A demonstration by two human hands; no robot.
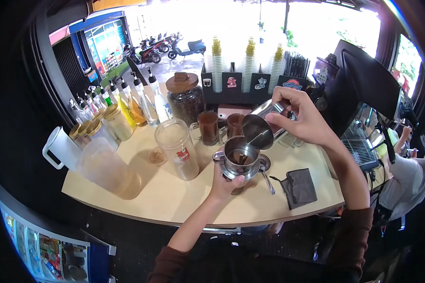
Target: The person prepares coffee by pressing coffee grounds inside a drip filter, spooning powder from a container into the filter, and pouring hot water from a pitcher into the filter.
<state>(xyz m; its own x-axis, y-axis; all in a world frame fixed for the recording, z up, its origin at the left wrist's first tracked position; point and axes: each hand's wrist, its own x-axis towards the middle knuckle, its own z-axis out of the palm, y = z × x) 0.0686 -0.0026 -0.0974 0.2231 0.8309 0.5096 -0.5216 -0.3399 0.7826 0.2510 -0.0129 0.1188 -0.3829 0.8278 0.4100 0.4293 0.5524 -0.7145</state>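
Observation:
My left hand (pixel 225 185) is closed around the lower part of a metal drip filter (pixel 241 155), whose inside shows a dark liquid or grounds. Above it, my right hand (pixel 300 115) grips a metal pitcher (pixel 259 130), tilted with its mouth over the filter. Two glass mugs of brown liquid, the left mug (pixel 208 127) and the right mug (pixel 234 124), stand just behind. A spoon (pixel 268 181) lies right of the filter beside a round metal lid (pixel 264 163).
A clear jug (pixel 178 148), a large translucent pitcher (pixel 107 170), and a jar of beans (pixel 185 99) stand to the left, near pump bottles (pixel 140 99). A dark cloth (pixel 299 187) lies at the right. Behind is a cup holder (pixel 241 87). A person (pixel 406 179) is at far right.

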